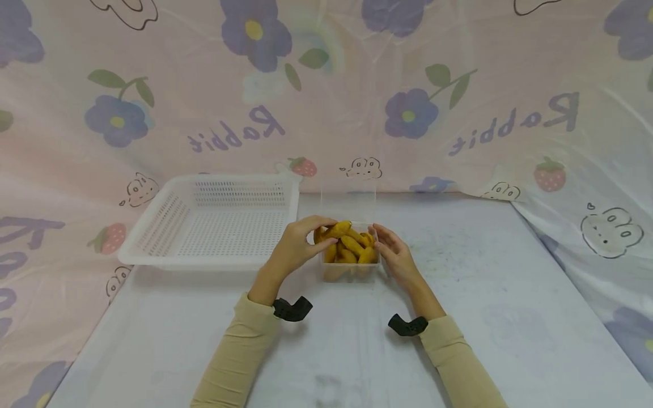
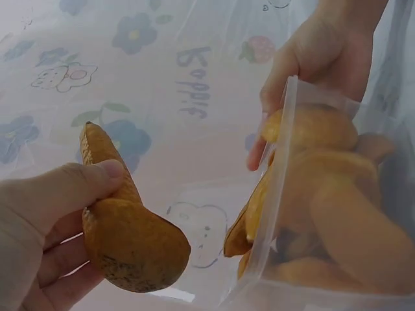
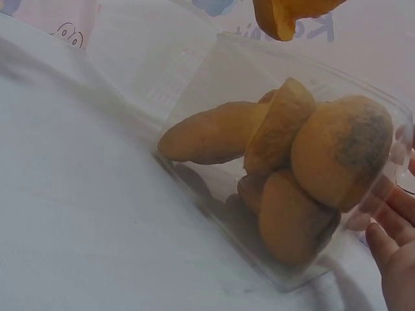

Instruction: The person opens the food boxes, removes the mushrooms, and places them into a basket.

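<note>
My left hand [image 1: 298, 241] pinches an orange-yellow mushroom [image 2: 133, 233] by its stem, thumb on the near side. The mushroom's rounded cap has dark speckles. It is above the left part of a clear plastic box [image 1: 352, 273]. Several similar mushrooms [image 3: 337, 152] lie heaped in the box, caps and stems pointing different ways. My right hand [image 1: 399, 260] is at the box's right side, its fingertips [image 3: 382, 243] against the wall near the rim. In the left wrist view, the right hand [image 2: 327, 61] shows behind the box, partly hidden by it.
A white perforated plastic basket [image 1: 211, 263] stands to the left of the box. The box's clear lid [image 1: 348, 201] stands raised behind it. A white tabletop [image 1: 459, 306] lies beneath, and a patterned cloth [image 1: 336, 113] hangs along the back and sides.
</note>
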Available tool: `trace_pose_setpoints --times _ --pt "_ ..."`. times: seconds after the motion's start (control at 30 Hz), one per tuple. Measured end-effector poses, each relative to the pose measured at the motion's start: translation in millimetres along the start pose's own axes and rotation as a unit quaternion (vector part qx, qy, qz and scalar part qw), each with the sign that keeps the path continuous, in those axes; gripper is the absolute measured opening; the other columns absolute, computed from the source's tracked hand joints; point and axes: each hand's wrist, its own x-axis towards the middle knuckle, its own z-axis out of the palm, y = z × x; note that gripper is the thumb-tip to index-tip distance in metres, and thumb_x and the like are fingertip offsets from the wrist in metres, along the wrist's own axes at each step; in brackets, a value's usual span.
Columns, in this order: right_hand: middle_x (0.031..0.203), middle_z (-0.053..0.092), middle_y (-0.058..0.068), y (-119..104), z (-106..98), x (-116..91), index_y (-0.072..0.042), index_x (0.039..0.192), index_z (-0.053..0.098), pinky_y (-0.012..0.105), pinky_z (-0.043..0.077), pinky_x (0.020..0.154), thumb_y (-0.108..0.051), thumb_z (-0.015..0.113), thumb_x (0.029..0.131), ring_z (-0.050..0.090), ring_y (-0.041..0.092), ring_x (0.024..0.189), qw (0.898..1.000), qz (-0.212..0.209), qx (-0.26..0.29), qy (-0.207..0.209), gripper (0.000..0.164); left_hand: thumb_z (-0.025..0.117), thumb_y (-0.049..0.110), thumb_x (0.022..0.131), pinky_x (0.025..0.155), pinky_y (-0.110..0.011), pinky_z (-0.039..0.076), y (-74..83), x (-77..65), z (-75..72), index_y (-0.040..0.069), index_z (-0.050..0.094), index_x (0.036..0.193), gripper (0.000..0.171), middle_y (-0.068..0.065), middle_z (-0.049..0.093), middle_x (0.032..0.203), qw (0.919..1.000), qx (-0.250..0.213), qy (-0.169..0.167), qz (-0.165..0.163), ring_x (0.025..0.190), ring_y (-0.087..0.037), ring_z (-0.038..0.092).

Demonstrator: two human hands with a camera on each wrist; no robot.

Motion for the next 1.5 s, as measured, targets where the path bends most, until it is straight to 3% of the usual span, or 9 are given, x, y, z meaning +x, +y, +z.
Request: trace_pose_setpoints --times 0.17,0.5,0.7,0.8,1.07,1.27,1.5 --pt "0.15 0.039 0.018 3 -1 0 0.008 0.147 0.028 0.006 0.043 0.103 -0.013 0.051 0.1 0.051 -0.006 0.124 1.0 -0.007 0.001 -0.002 0.057 0.076 0.008 0.08 0.069 -0.028 0.054 -6.3 -2.5 -10.7 0.0 0.068 0.112 0.033 -0.013 0.073 0.109 0.9998 0.007 0.015 0.009 0.082 -0.018 0.061" --pt "0.153 0.027 0.029 0 0 -1 0.007 0.147 0.027 0.006 0.042 0.104 -0.016 0.052 0.1 0.05 -0.008 0.124 1.0 -0.003 0.002 -0.004 0.058 0.076 0.008 0.081 0.073 -0.031 0.055 -18.1 -8.8 -35.8 0.001 0.068 0.112 0.033 -0.014 0.073 0.108 0.9984 0.034 0.038 -0.023 0.088 -0.022 0.065" --pt "0.147 0.045 0.01 1 -1 -2 0.009 0.146 0.027 0.007 0.043 0.103 -0.012 0.05 0.1 0.051 -0.007 0.124 1.0 -0.01 0.003 -0.004 0.056 0.076 0.006 0.081 0.074 -0.034 0.056 -25.4 -10.7 -45.1 0.0 0.069 0.111 0.032 -0.015 0.073 0.108 0.9977 0.042 0.04 -0.034 0.087 -0.024 0.065" --pt "0.144 0.047 0.005 1 -1 -3 0.009 0.146 0.027 0.007 0.043 0.103 -0.011 0.05 0.1 0.051 -0.006 0.125 1.0 -0.008 0.005 -0.004 0.056 0.076 0.006 0.081 0.076 -0.037 0.057 -30.2 -11.3 -48.7 -0.001 0.069 0.111 0.032 -0.017 0.072 0.109 0.9973 0.051 0.038 -0.037 0.087 -0.026 0.066" --pt "0.154 0.023 0.03 -2 -2 -1 0.007 0.147 0.024 0.004 0.038 0.105 -0.015 0.05 0.101 0.045 -0.007 0.126 1.0 0.008 -0.003 -0.019 0.057 0.076 0.007 0.081 0.075 -0.037 0.056 -42.5 -15.6 -60.4 -0.001 0.068 0.112 0.033 -0.017 0.072 0.109 0.9947 0.075 0.036 -0.06 0.09 -0.028 0.066" --pt "0.155 0.022 0.031 -3 -3 -1 0.007 0.147 0.024 0.002 0.037 0.104 -0.014 0.047 0.102 0.045 -0.009 0.126 0.999 0.012 -0.009 -0.028 0.055 0.076 0.006 0.081 0.075 -0.039 0.056 -49.1 -20.5 -70.1 -0.001 0.068 0.113 0.034 -0.017 0.072 0.109 0.9928 0.086 0.031 -0.078 0.093 -0.029 0.067" --pt "0.155 0.025 0.028 -3 -2 -2 0.006 0.145 0.026 0.004 0.036 0.107 -0.018 0.049 0.101 0.044 -0.007 0.129 0.999 0.003 -0.006 -0.034 0.055 0.076 0.003 0.08 0.07 -0.035 0.053 -58.5 -28.2 -78.7 -0.002 0.068 0.112 0.033 -0.019 0.072 0.107 0.9922 0.097 0.029 -0.073 0.088 -0.028 0.066"
